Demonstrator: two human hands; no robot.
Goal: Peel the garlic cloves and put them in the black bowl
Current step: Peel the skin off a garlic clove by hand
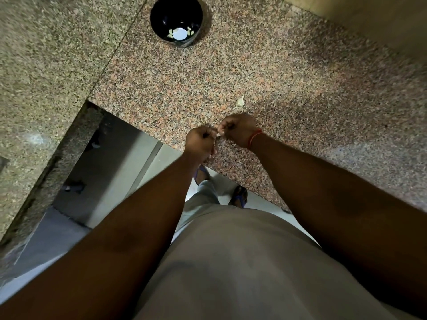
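Both grips, left hand (pixel 200 141) & right hand (pixel 239 130), pinch one garlic clove (pixel 219 134) over bench (pixel 288 72); black bowl (pixel 161 10) well apart.

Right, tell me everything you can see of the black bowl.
The black bowl is round, deep and glossy, with a dark inside and a bright white patch at its bottom that may be a reflection. It stands upright on the speckled granite counter, at the far end, well beyond both hands. Several pale peeled garlic cloves lie at its bottom around the white patch. Nothing else touches it. Its material cannot be told.
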